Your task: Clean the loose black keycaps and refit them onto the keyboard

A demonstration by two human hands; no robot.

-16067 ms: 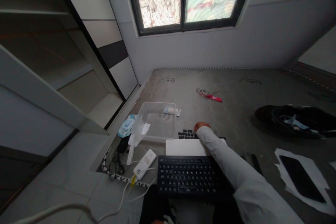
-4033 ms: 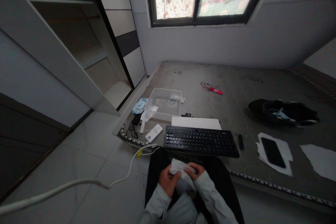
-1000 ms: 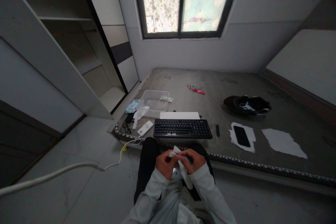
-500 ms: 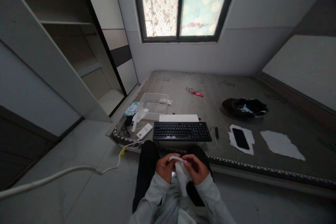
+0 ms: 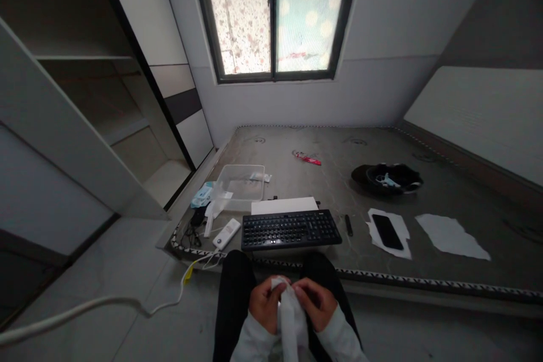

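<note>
Low over my lap, my left hand (image 5: 263,302) and my right hand (image 5: 316,301) both pinch the top of a white tissue (image 5: 290,317). Its folded length hangs down between them, and whether anything is wrapped inside cannot be made out. Just beyond my knees a black keyboard (image 5: 291,230) lies at the mattress edge, resting partly on a white box or board (image 5: 284,205). Right of the keyboard is a small black stick-like object (image 5: 348,225). Farther right, a black phone (image 5: 388,232) lies on a white sheet, with another white sheet (image 5: 452,236) beside it.
A clear plastic box (image 5: 241,185), a blue mask (image 5: 202,195) and a white power strip (image 5: 226,234) sit on the left. The strip's white cable (image 5: 106,301) crosses the floor side. A dark cap (image 5: 386,179) and a red packet (image 5: 307,158) lie farther back.
My view has tilted and shifted, so the scene sits lower and slightly left. Both hands still pinch the tissue, which now hangs straighter down between them.
</note>
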